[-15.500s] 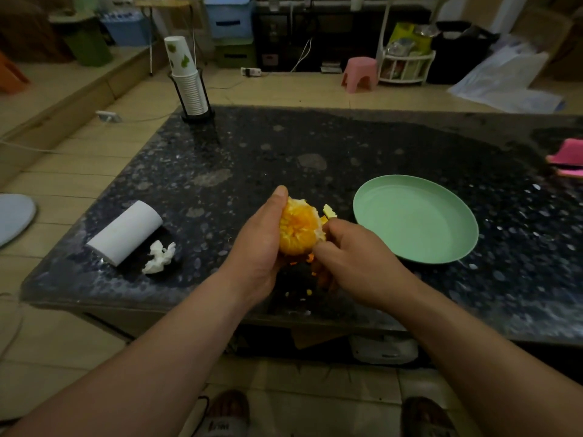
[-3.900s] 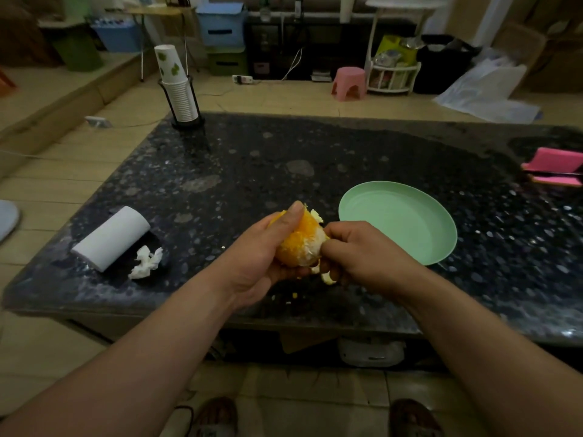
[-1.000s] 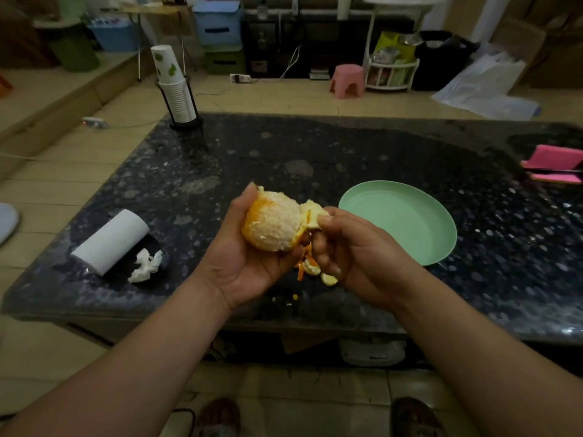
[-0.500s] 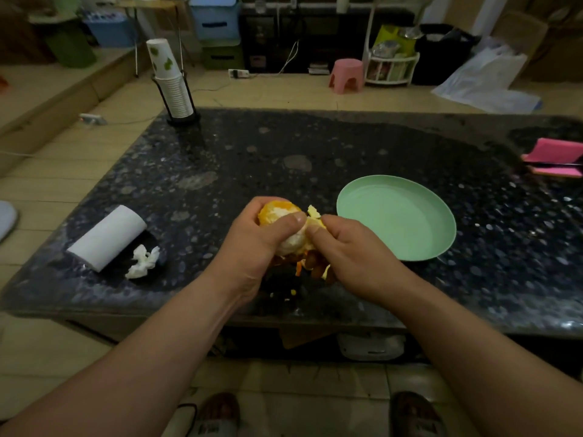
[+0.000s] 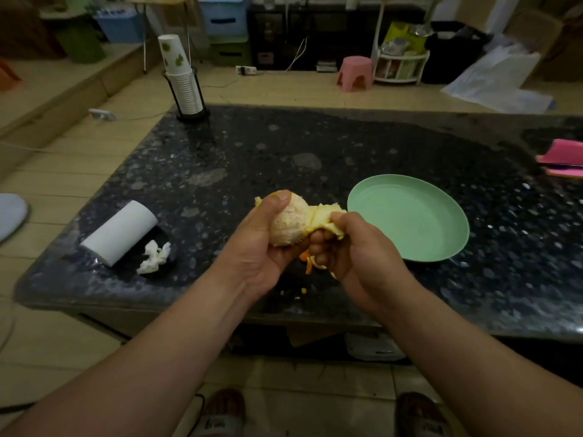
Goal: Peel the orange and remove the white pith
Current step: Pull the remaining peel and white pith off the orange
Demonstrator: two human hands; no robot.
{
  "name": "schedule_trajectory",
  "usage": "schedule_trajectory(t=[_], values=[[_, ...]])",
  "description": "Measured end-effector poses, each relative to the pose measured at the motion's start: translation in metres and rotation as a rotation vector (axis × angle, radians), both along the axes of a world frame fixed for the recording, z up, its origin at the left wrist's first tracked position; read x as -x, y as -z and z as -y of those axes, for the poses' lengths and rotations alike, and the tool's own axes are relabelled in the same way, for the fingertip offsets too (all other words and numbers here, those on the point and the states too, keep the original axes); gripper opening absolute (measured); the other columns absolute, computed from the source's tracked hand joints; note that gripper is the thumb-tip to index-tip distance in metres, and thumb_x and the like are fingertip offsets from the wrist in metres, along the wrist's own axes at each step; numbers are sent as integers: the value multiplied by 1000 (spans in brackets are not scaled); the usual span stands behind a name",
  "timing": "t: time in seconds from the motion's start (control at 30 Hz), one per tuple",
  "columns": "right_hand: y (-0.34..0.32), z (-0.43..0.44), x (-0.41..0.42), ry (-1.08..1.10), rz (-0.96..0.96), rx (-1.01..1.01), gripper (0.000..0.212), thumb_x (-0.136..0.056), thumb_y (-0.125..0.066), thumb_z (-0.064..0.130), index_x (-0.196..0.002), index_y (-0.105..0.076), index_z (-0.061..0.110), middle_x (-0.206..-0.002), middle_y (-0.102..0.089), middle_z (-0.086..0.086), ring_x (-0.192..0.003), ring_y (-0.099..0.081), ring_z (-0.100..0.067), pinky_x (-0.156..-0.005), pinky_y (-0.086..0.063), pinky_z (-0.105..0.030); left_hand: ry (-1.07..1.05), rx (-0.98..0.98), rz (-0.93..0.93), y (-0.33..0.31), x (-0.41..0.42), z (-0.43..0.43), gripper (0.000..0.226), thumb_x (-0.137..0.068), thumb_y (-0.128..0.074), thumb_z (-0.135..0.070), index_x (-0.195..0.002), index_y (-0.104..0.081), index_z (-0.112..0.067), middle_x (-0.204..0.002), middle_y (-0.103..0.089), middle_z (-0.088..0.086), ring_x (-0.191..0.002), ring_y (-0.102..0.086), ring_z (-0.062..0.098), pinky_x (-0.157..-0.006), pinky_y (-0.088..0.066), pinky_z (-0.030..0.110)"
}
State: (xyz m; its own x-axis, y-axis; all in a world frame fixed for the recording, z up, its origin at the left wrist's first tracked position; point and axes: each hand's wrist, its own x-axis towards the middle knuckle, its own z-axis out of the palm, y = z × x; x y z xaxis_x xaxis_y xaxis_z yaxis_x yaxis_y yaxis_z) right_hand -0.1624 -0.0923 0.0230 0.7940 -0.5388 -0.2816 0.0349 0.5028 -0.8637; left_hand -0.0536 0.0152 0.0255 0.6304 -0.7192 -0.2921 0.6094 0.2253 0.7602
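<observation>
My left hand (image 5: 258, 247) cups the orange (image 5: 288, 222) above the near edge of the dark stone table (image 5: 284, 146). The side facing me is bare of skin and covered in pale pith. My right hand (image 5: 356, 247) grips a flap of peel (image 5: 325, 216) that still hangs on the fruit's right side, its pale inner face showing. Thin orange peel strips (image 5: 307, 263) dangle under my right fingers. A few small peel bits (image 5: 303, 291) lie on the table below.
An empty green plate (image 5: 410, 216) sits just right of my hands. A white paper roll (image 5: 120, 231) and a crumpled tissue (image 5: 154, 257) lie at the left. A stack of paper cups (image 5: 183, 80) stands at the far left corner, a pink object (image 5: 564, 156) at the right edge.
Half a second ago my left fingers covered the fruit's top; now it is turned, its pith side faces me, and my right hand has pulled the peel flap out to the right.
</observation>
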Motion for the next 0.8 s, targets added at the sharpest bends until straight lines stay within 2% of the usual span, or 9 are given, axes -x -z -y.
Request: schedule_trajectory(t=[0.17, 0.3, 0.43, 0.47, 0.5, 0.57, 0.63, 0.7, 0.8], values=[[2, -6, 2, 33, 73, -208, 30, -110, -41, 17, -93, -61, 3, -70, -68, -9, -61, -67, -16, -57, -58, -24, -7, 3, -63, 0, 1, 0, 33, -101, -64, -37, -113, -67, -6, -99, -74, 18, -74, -69, 25, -67, -59, 35], [7, -4, 4, 82, 77, -219, 30, -110, -42, 15, -98, -65, 0, -78, -74, -14, -68, -73, -19, -61, -62, -26, -63, 108, -138, -5, 0, -2, 42, -88, -72, -36, -117, -66, -6, -103, -75, 15, -93, -72, 28, -77, -63, 34], [13, 6, 8, 209, 51, -208, 28, -112, -42, 17, -112, -65, 1, -80, -74, -12, -66, -73, -18, -56, -60, -26, -215, 117, -194, -5, -7, -3, 32, -96, -72, -32, -116, -64, -8, -108, -72, 16, -97, -71, 31, -63, -62, 29], [14, 12, 10, 237, 15, -128, 27, -112, -42, 18, -113, -65, 3, -81, -75, -12, -66, -73, -18, -55, -59, -27, -270, 104, -189, -4, -12, -4, 33, -97, -73, -31, -119, -63, -9, -114, -70, 17, -100, -71, 33, -61, -61, 28], [14, 19, 13, 226, -58, 40, 28, -113, -43, 21, -110, -66, 5, -83, -76, -11, -66, -72, -19, -55, -59, -28, -305, 74, -163, -3, -17, -5, 35, -97, -74, -31, -123, -62, -10, -121, -69, 17, -105, -71, 34, -61, -61, 29], [15, 28, 16, 76, -278, 525, 31, -114, -45, 27, -100, -67, 10, -84, -78, -7, -66, -72, -20, -56, -59, -32, -290, 10, -89, 1, -22, -7, 41, -97, -74, -31, -131, -61, -11, -130, -69, 17, -114, -71, 36, -66, -63, 32], [21, 30, 12, -100, -472, 879, 32, -112, -48, 30, -93, -66, 12, -80, -75, -6, -67, -70, -20, -60, -60, -39, -217, -27, -41, 1, -18, -6, 43, -97, -73, -29, -134, -60, -11, -126, -70, 17, -110, -71, 37, -66, -63, 34], [29, 32, 5, -202, -580, 1071, 26, -111, -49, 30, -95, -65, 17, -82, -70, -2, -75, -67, -21, -65, -55, -38, -142, -33, -17, 1, -13, -4, 46, -96, -73, -29, -135, -60, -9, -118, -72, 18, -103, -73, 35, -62, -62, 33], [29, 35, -1, -179, -587, 1083, 17, -108, -54, 27, -121, -65, 25, -94, -68, 7, -80, -62, -10, -64, -48, -26, -88, -40, -1, -1, -8, -2, 45, -96, -72, -30, -133, -62, -7, -109, -75, 15, -91, -75, 26, -62, -61, 32]])
